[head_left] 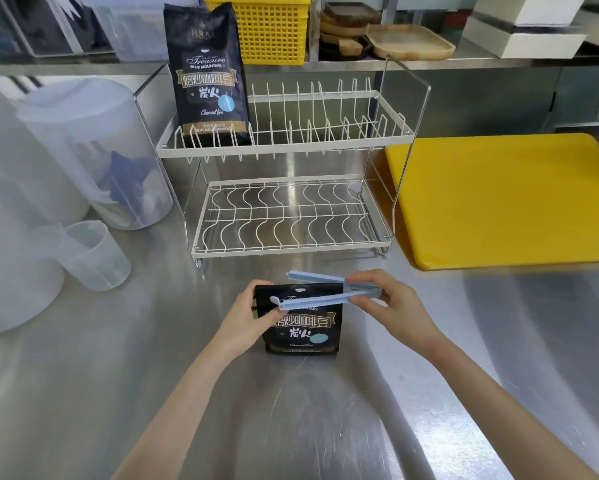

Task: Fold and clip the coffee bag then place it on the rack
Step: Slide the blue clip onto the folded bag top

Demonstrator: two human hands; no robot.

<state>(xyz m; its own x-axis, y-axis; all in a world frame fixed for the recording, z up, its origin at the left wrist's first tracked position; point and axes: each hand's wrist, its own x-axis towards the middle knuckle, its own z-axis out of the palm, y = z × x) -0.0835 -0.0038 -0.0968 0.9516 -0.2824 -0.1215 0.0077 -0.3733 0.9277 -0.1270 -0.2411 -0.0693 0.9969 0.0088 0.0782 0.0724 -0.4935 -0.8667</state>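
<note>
A black coffee bag (303, 329) stands on the steel counter in front of me, its top folded down. My left hand (253, 315) grips the bag's left edge near the fold. A light blue sealing clip (325, 292) straddles the folded top, its two arms spread apart in a V. My right hand (391, 303) pinches the clip's hinged end at the bag's right side. Behind stands a white two-tier wire rack (291, 202). A second, taller coffee bag (209, 74) stands upright at the left of the rack's upper tier.
A yellow cutting board (498, 199) lies right of the rack. Translucent plastic jugs (93, 150) and a small measuring cup (93, 254) stand at the left. A yellow basket (273, 29) and wooden trays (408, 41) sit on the shelf behind.
</note>
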